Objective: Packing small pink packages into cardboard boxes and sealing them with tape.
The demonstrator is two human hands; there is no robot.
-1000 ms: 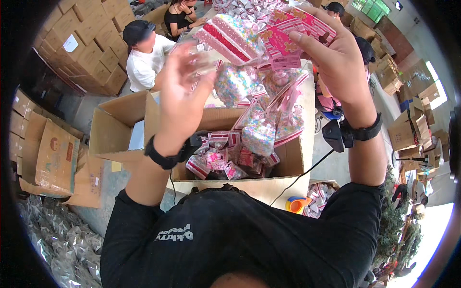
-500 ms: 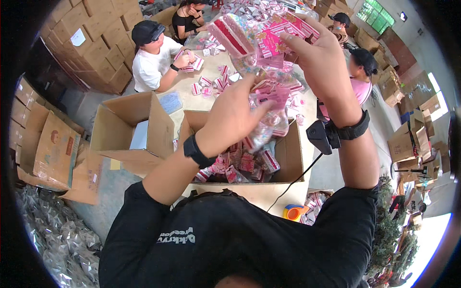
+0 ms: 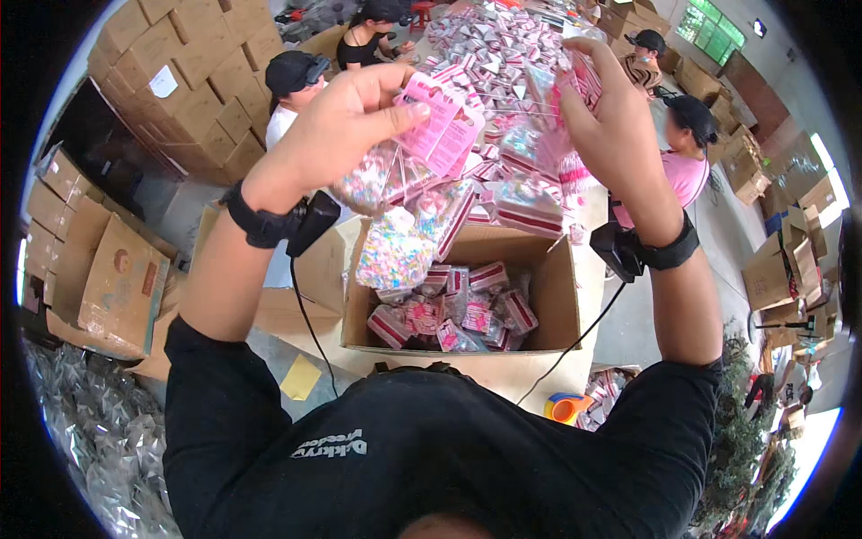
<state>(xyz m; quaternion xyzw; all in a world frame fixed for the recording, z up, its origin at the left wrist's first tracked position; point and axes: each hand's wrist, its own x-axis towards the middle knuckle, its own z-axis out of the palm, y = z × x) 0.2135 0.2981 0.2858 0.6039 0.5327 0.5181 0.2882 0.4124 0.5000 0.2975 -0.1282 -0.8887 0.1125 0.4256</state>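
Observation:
My left hand (image 3: 337, 126) is closed on the pink header cards (image 3: 442, 130) of several bagged cake slices (image 3: 395, 250), which dangle below it with pastel sprinkles showing through clear film. To the right, my right hand (image 3: 620, 126) grips another bunch of bagged cake slices (image 3: 530, 205) by their pink cards; its fingertips are partly hidden. Both bunches hang above an open cardboard box (image 3: 558, 283). Inside it lie several more bagged cake slices (image 3: 467, 310), red-and-white layered with pink cards, heaped loosely.
A large pile of the same packs (image 3: 489, 54) covers the far table. A second open box (image 3: 301, 287) stands left of mine. Tape in an orange-and-blue dispenser (image 3: 567, 409) sits near the front right. Co-workers (image 3: 368, 36) are around the table; stacked cartons (image 3: 180, 72) rise behind.
My hands have moved apart, the left one up and leftward. The packs that were bunched together between them now hang as two separate bunches, and the box below shows more fully.

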